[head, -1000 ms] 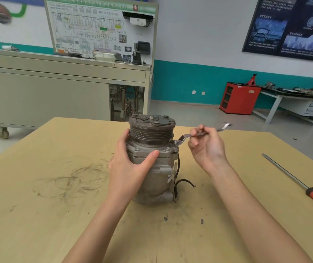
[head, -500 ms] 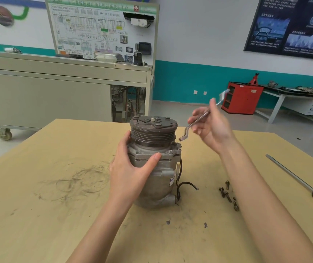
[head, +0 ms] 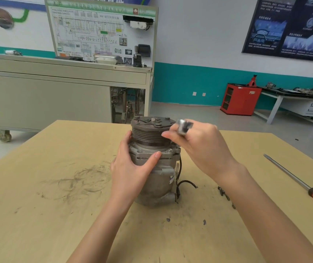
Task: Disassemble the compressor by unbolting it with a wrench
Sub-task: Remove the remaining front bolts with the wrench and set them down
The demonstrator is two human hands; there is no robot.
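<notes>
Steel wrench [head: 184, 126]: only a blurred bright end shows, sticking out above the right hand [head: 201, 149]. The fingers are curled round the shank. The hand hovers at the upper right edge of the pulley [head: 150, 133]; whether the working end sits on a fastener, cannot tell.

Left hand [head: 131, 171] is clamped on the compressor [head: 161, 183]. The thumb lies across the front of the flange and the fingers wrap the left side, out of view.

Compressor stands upright near the middle of the table [head: 38, 215], pulley end up. A flange bolt [head: 170, 150] is visible just right of the thumb tip. A black wire [head: 186, 182] trails from its right side.

Handling, judged: cast metal body, heavy and rigid, and grimy, so likely slick. It is tall on a small base, so wrench torque could twist or tip it. The best hold is the ribbed flange, as now. Avoid the pulley, which may spin, and the wire.

Loose bolts [head: 224, 193] lie beside the right forearm. A red-handled screwdriver [head: 294, 177] lies well apart at the right.
</notes>
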